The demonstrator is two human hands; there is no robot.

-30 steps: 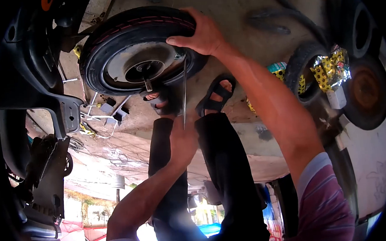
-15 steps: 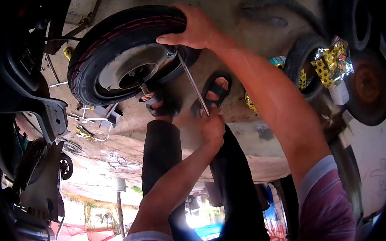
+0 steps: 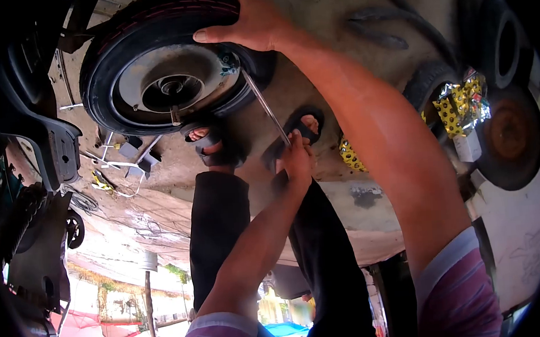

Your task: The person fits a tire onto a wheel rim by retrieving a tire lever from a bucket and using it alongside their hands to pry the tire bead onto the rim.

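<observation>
We see the left hand (image 3: 297, 159), mid-frame, closed around a metal lever (image 3: 266, 107); fingers wrapped at its lower end. Right hand (image 3: 245, 23), top centre, is part-open and gripping the tyre (image 3: 150, 29): thumb flat on the sidewall, other fingers over the tread, partly cut by the frame's top edge.

Wheel (image 3: 134, 68) sits upper left of the frame, tilted, hub side facing us; its outline's long axis runs roughly left-right, right end slightly higher. Axle stub (image 3: 175, 115) points down the frame. Lever slants from the left hand to upper left, far tip at the rim's right side; we can't tell how deep it goes.

Tyre looks black with thin reddish lines on the tread. Hub face is grey and scuffed, with a bluish patch (image 3: 229, 63) near the lever tip. Lever is slim, straight, shiny.

Sandal (image 3: 212, 148) just below the wheel, yellow-and-black packet (image 3: 449, 117) at right, loose tyre (image 3: 509, 138) beside it.
</observation>
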